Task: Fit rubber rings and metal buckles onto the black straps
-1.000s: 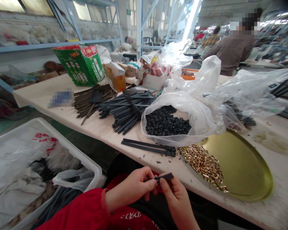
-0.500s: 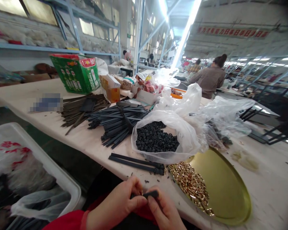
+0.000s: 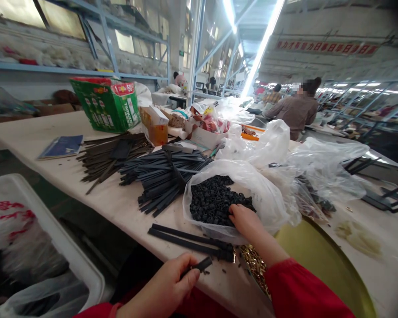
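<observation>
Near the table's front edge, my left hand (image 3: 172, 282) pinches a short dark strap (image 3: 203, 265), whose end sticks out past the thumb. My right hand (image 3: 247, 221) reaches into an open clear plastic bag (image 3: 268, 198); its fingertips touch the small black loops (image 3: 212, 201) heaped inside. Whether a loop is between those fingers is too small to tell. Between the hands and the bag lie two long black straps (image 3: 185, 236). Gold metal pieces (image 3: 256, 265) on a round gold tray (image 3: 321, 260) are partly hidden under my right forearm.
Bundles of black strips (image 3: 159, 172) and brown strips (image 3: 116, 154) lie left of the bag. Behind them stand a green carton (image 3: 106, 106) and a small box (image 3: 155, 126). A white bin (image 3: 59, 234) is at lower left. A person (image 3: 295, 108) is farther back.
My right hand has left the strap beside my left hand and moved up and right into the bag of loops. My left hand keeps hold of the strap. The view has shifted slightly.
</observation>
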`<state>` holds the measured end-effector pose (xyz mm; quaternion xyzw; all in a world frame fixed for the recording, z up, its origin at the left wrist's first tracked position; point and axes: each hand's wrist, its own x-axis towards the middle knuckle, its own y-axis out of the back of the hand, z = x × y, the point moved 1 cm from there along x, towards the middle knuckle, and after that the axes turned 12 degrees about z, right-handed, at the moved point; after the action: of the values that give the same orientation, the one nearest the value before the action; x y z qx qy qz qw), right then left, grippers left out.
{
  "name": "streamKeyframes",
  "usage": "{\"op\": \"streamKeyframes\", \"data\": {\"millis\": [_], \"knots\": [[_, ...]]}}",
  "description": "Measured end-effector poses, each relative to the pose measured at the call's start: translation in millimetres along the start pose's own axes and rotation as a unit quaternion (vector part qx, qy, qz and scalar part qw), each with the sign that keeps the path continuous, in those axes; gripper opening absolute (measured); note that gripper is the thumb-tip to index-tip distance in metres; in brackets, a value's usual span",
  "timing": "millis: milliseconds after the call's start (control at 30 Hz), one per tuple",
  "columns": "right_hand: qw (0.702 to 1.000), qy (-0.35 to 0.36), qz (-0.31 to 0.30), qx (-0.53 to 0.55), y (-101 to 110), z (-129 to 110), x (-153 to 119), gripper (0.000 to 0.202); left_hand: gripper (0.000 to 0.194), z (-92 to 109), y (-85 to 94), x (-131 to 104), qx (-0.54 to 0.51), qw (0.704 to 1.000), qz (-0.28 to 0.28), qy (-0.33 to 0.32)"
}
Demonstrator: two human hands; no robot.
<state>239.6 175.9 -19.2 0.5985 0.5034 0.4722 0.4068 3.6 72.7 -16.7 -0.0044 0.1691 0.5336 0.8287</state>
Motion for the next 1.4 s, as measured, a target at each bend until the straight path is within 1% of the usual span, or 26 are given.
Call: {"op": "streamKeyframes", "data": {"millis": [100,167,267,333,433,533,600,667,767,833,867,900,967,1000,1033,1067,1167,1233,1267,1300,1333,1400], "knots": [[1.0,0.001,-0.019,-0.025,1,-1,-6,0.017,0.016,-1,-2.2,-1,-0.003,1.0,-0.001,0.007],[0.999,0.0,-0.025,-0.028,4,-1,-9,0.015,0.015,1,-5.2,-3,0.0,1.0,-0.001,0.002],[1.0,-0.001,-0.027,-0.013,5,-4,-10,0.013,0.014,5,-8.9,-8,0.013,1.0,0.002,-0.006],[1.0,-0.008,-0.025,0.007,3,-4,-9,0.017,0.014,8,-9.7,-12,0.025,1.0,0.007,-0.013],[0.998,-0.028,-0.009,0.055,1,-2,-5,0.018,0.016,9,-8.6,-19,0.033,0.999,0.012,-0.018],[0.99,-0.061,0.035,0.126,7,3,-5,0.013,0.018,6,-4.9,-21,0.037,0.999,0.032,-0.021],[0.976,-0.089,0.065,0.187,15,3,-12,0.012,0.019,7,-2.1,-20,0.033,0.998,0.046,-0.025],[0.956,-0.113,0.071,0.263,23,-4,-28,0.014,0.02,13,0.4,-17,0.041,0.996,0.062,-0.043],[0.913,-0.126,0.031,0.386,28,-27,-64,0.026,0.021,27,2.8,-11,0.078,0.985,0.116,-0.104],[0.874,-0.138,-0.004,0.466,28,-44,-89,0.03,0.021,34,2.3,-8,0.099,0.975,0.145,-0.136],[0.834,-0.162,-0.023,0.528,26,-52,-100,0.03,0.021,36,1.2,-8,0.109,0.972,0.148,-0.145],[0.781,-0.194,-0.04,0.592,24,-59,-109,0.03,0.021,37,-0.2,-9,0.12,0.97,0.146,-0.151],[0.668,-0.257,-0.061,0.696,17,-68,-123,0.03,0.02,35,-3.5,-12,0.149,0.966,0.137,-0.159],[0.631,-0.277,-0.062,0.722,14,-71,-127,0.03,0.02,33,-5.0,-14,0.165,0.963,0.137,-0.163],[0.623,-0.285,-0.056,0.727,10,-72,-130,0.03,0.02,31,-6.2,-16,0.18,0.959,0.141,-0.165],[0.632,-0.284,-0.044,0.72,7,-73,-132,0.03,0.02,29,-7.3,-18,0.194,0.956,0.147,-0.165],[0.693,-0.266,0.016,0.67,0,-75,-139,0.031,0.02,22,-10.0,-20,0.224,0.95,0.16,-0.147],[0.72,-0.256,0.055,0.642,-4,-76,-145,0.03,0.019,18,-12.0,-20,0.238,0.95,0.156,-0.131],[0.725,-0.254,0.067,0.636,-5,-77,-148,0.029,0.018,16,-13.1,-19,0.241,0.951,0.151,-0.124],[0.724,-0.255,0.073,0.636,-6,-78,-151,0.029,0.018,15,-14.1,-19,0.241,0.952,0.147,-0.118],[0.716,-0.262,0.072,0.643,-8,-79,-154,0.029,0.017,13,-15.0,-19,0.238,0.954,0.143,-0.113],[0.68,-0.286,0.057,0.673,-11,-81,-159,0.029,0.018,11,-16.4,-19,0.223,0.959,0.141,-0.101]]}}
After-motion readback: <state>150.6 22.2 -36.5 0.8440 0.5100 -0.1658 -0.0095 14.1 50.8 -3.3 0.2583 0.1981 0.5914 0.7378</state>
